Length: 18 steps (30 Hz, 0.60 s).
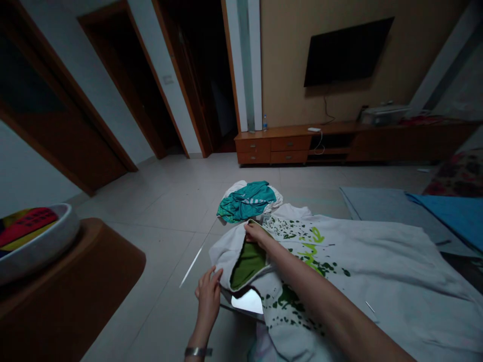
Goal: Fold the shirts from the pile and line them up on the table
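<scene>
2 things could go wrong with this pale grey hoodie (350,266), as far as I can judge. The right hand (257,235) is pinching the hood rim between thumb and fingers, and soft brushed fleece like that can easily slip out of a pinch. The left hand (208,296) is half open with curled fingers right at the hood's edge, but I can't tell if it actually has hold of anything. The hood also sits at the garment's edge, above the tile floor (162,236), so a careless tug could drag it down there. Whatever it's lying on is mostly hidden.

The fleece has a splattered green print, and the olive green lining (247,264) shows smooth and matte inside the hood. Just past the hood is a crumpled teal and white cloth bundle (247,202), close enough to get snagged along. Under the hood there's a shiny white patch (247,300), too cut off to identify. A metal watch (198,352) sits on the left wrist, another possible snag on loose fabric.
</scene>
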Tool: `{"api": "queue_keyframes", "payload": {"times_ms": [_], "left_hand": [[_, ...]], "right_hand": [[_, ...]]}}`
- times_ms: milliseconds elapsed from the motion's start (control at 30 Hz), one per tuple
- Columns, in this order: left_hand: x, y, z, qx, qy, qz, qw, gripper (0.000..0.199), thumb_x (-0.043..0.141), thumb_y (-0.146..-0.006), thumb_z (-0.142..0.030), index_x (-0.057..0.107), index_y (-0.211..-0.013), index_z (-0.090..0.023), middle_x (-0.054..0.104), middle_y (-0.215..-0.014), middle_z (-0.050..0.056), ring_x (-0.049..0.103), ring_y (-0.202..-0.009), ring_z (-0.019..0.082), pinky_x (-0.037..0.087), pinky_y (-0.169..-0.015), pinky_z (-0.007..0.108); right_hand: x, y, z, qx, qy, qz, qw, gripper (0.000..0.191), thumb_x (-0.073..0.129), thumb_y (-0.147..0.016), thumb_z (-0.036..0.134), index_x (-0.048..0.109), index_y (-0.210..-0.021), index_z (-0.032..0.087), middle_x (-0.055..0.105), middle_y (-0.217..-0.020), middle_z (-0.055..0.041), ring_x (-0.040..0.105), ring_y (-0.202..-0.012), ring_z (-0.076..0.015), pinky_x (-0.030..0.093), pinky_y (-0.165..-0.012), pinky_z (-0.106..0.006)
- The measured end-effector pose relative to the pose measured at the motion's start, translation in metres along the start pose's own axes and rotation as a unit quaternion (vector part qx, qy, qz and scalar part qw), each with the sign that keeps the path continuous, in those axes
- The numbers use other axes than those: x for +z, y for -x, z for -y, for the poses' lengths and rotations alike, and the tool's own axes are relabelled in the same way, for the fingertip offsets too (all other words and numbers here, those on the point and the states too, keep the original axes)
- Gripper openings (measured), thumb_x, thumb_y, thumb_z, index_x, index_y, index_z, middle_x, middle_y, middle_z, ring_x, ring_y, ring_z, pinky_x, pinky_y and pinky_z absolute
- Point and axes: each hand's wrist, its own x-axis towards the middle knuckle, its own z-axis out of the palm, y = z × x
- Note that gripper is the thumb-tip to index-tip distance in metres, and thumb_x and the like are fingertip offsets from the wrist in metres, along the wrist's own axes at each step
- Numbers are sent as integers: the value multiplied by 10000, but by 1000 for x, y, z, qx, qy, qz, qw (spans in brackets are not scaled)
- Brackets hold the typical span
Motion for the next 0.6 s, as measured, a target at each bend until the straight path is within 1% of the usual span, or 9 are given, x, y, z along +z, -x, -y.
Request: {"api": "queue_keyframes", "payload": {"times_ms": [100,167,200,300,333,367,400,500,600], "left_hand": [[1,-4,6,8,55,-7,998,400,404,-855,-151,635,-1161,-266,575,-1272,79,510,-1188,243,423,-966,474],[3,-7,8,10,77,-22,997,369,406,-865,-194,636,-1151,-229,562,-1273,99,508,-1193,246,419,-988,473],[4,-8,7,6,78,-32,996,365,413,-861,-203,635,-1150,-211,545,-1286,112,500,-1202,254,415,-996,479],[5,-13,0,-4,59,-68,996,363,434,-843,-201,632,-1146,-187,499,-1323,131,474,-1227,275,396,-1019,502],[4,-13,-3,0,54,-76,996,358,433,-844,-200,634,-1139,-188,500,-1320,130,472,-1227,275,390,-1026,506],[3,-14,-7,9,52,-83,995,352,429,-848,-201,636,-1133,-191,508,-1311,125,473,-1224,271,386,-1032,506],[2,-14,-11,21,52,-87,995,348,421,-856,-201,635,-1131,-195,516,-1305,120,473,-1222,265,384,-1037,501],[-2,-16,-20,55,50,-86,994,354,395,-876,-186,625,-1143,-199,524,-1318,105,467,-1238,241,390,-1049,461],[-3,-24,-28,81,23,-64,994,378,372,-874,-135,628,-1144,-203,531,-1337,95,458,-1265,230,400,-1044,436]], "right_hand": [[-12,43,-5,-9,98,35,995,165,613,-803,305,618,-772,143,621,-710,1,533,-701,-144,415,-728,-294],[-15,81,-8,-72,209,95,971,201,719,-710,277,660,-868,168,658,-877,-21,547,-850,-185,393,-815,-314],[-15,101,-9,-117,297,126,939,260,746,-682,259,665,-917,182,656,-945,-34,536,-919,-207,377,-847,-329],[-6,145,-8,-224,560,161,781,138,664,-779,214,657,-912,177,635,-946,-79,498,-972,-235,347,-863,-371],[-2,154,-7,-237,602,149,748,72,607,-828,201,651,-879,174,629,-911,-82,495,-951,-228,345,-852,-371],[1,161,-7,-247,621,133,732,90,556,-868,195,643,-858,175,624,-880,-77,494,-925,-218,346,-840,-364],[3,165,-7,-258,624,116,728,124,522,-894,203,638,-855,180,620,-864,-70,492,-905,-208,348,-830,-355],[3,173,-12,-267,602,67,750,133,515,-908,231,640,-879,195,625,-870,-57,498,-894,-199,355,-819,-344],[-5,180,-23,-236,584,68,774,110,554,-879,220,660,-863,197,643,-873,-59,530,-899,-203,383,-809,-340]]}}
